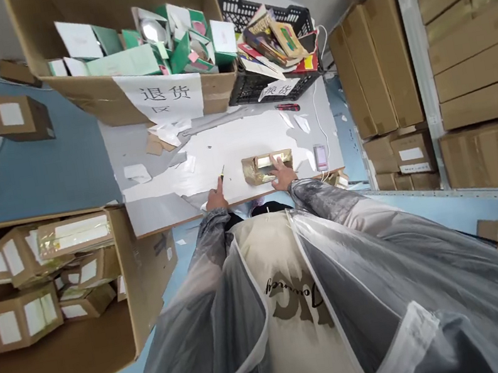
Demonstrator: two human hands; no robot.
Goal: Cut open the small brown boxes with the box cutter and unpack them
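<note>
My left hand (216, 199) is closed around a small pointed tool (222, 172) with a thin tip, held upright near the table's front edge. Whether it is a knife or a screwdriver is too small to tell. To the right, a small cardboard box (251, 172) with shiny tape and a pale strip on top lies on the white table (230, 132). My right hand (284, 175) grips this box at its right part, fingers over the top and thumb toward the front. A gap separates the tool from the box.
Behind stand a large carton (85, 96) of green-and-white boxes and a black crate (254, 87) of printed packets. A red-black tool (287, 107), paper scraps (137, 173) and a phone-like device (321, 157) lie on the table. Left is a carton (150, 279) of taped boxes; right, shelving (423, 68).
</note>
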